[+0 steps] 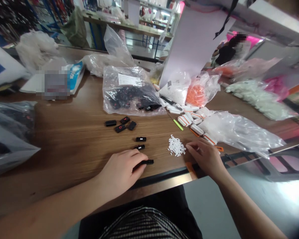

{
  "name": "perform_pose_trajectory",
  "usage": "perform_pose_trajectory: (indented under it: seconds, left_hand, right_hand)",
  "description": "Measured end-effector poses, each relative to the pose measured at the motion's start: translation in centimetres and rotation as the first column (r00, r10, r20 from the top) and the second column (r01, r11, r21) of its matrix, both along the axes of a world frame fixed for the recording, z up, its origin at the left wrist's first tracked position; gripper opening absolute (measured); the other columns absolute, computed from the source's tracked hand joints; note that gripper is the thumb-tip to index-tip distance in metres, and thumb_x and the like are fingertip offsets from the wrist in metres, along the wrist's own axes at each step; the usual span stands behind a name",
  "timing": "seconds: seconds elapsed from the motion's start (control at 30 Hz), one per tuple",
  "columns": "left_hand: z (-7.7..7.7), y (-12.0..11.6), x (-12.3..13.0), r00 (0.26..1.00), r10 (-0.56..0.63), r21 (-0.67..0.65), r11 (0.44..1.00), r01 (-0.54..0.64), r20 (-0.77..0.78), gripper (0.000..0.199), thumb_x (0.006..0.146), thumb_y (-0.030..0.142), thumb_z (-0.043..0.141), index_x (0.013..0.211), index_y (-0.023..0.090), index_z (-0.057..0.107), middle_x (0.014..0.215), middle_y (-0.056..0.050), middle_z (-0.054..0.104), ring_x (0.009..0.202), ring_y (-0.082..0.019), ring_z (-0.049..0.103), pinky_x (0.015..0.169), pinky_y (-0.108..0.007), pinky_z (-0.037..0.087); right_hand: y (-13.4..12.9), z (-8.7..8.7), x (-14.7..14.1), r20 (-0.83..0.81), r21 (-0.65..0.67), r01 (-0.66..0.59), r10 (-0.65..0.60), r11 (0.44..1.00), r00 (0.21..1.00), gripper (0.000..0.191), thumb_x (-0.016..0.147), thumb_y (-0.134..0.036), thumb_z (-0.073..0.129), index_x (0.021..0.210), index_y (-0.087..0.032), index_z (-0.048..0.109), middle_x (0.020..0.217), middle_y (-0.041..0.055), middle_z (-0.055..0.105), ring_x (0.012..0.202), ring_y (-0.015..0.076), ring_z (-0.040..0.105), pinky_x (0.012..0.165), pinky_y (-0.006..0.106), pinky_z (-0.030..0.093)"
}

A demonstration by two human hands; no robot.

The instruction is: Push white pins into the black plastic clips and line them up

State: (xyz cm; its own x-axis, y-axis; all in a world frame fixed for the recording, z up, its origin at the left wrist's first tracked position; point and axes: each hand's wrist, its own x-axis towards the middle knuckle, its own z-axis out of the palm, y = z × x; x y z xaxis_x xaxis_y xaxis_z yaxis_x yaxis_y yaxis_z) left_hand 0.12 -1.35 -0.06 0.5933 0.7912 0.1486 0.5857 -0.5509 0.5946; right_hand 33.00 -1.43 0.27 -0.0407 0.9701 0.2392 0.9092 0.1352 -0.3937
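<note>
My left hand [123,167] is closed round a small black part [149,162] near the table's front edge. Just beyond it lie two more black parts, one [141,139] with white dots on top and another [140,147] close to my knuckles. A loose pile of tiny white pieces [176,146] lies between my hands. At the pile's right edge my right hand [204,155] has its thumb and forefinger pinched together; whether a piece is between them is too small to tell. Farther back sit several black parts [120,128], some with red marks.
A clear bag of black parts [132,91] stands behind. White parts with orange strips [185,120], a green tool [178,124] and a plastic bag [241,131] lie to the right. Another bag [10,132] is at the left. A person [226,53] is in the background.
</note>
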Motion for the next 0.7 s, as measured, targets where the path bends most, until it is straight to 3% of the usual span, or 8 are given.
perform_pose_trajectory:
  seconds: [0.13,0.23,0.3,0.43,0.7]
  left_hand:
    - [0.3,0.1,0.0,1.000,0.001,-0.034,0.999,-0.001,0.017,0.015,0.094,0.022,0.060,0.106,0.023,0.067,0.097,-0.002,0.070,0.082,-0.019,0.066,0.073,-0.035,0.054]
    - [0.5,0.2,0.0,1.000,0.001,-0.047,0.999,0.000,0.017,0.010,0.092,0.022,0.062,0.100,0.022,0.068,0.090,-0.001,0.069,0.077,-0.018,0.065,0.070,-0.033,0.052]
    - [0.6,0.2,0.0,1.000,0.000,-0.049,0.999,0.001,0.025,0.008,0.091,0.021,0.063,0.097,0.022,0.067,0.085,-0.001,0.068,0.075,-0.017,0.064,0.070,-0.032,0.051]
    - [0.8,0.1,0.1,0.999,0.002,-0.053,0.999,0.000,0.032,0.006,0.090,0.021,0.063,0.095,0.021,0.067,0.084,-0.001,0.067,0.073,-0.017,0.063,0.067,-0.030,0.050]
    - [0.9,0.1,0.1,1.000,0.005,-0.075,0.997,-0.003,0.027,0.005,0.090,0.020,0.063,0.093,0.020,0.067,0.081,0.000,0.065,0.070,-0.016,0.061,0.066,-0.030,0.049]
  right_hand:
    - [-0.6,1.6,-3.5,-0.144,0.023,-0.141,0.143,0.990,0.979,0.018,0.094,-0.036,0.059,0.087,-0.024,0.070,0.086,0.0046,0.070,0.081,0.0205,0.065,0.074,0.034,0.050]
    - [-1.4,2.1,-7.2,-0.224,0.011,-0.351,0.344,0.936,0.912,0.015,0.097,-0.030,0.056,0.092,-0.024,0.069,0.091,0.0041,0.070,0.085,0.0198,0.064,0.080,0.036,0.048]
    - [-1.7,1.9,-9.2,-0.240,0.008,-0.426,0.415,0.905,0.878,0.013,0.097,-0.027,0.055,0.094,-0.025,0.068,0.091,0.0031,0.069,0.086,0.0190,0.064,0.084,0.038,0.046]
    - [-1.7,1.5,-11.1,-0.231,-0.006,-0.459,0.446,0.888,0.865,0.012,0.097,-0.024,0.055,0.093,-0.022,0.067,0.089,0.0021,0.068,0.084,0.0178,0.062,0.084,0.038,0.043]
    - [-1.3,1.4,-11.4,-0.171,-0.017,-0.496,0.486,0.868,0.857,0.012,0.098,-0.022,0.054,0.092,-0.021,0.065,0.087,0.0030,0.068,0.083,0.0178,0.061,0.081,0.037,0.040]
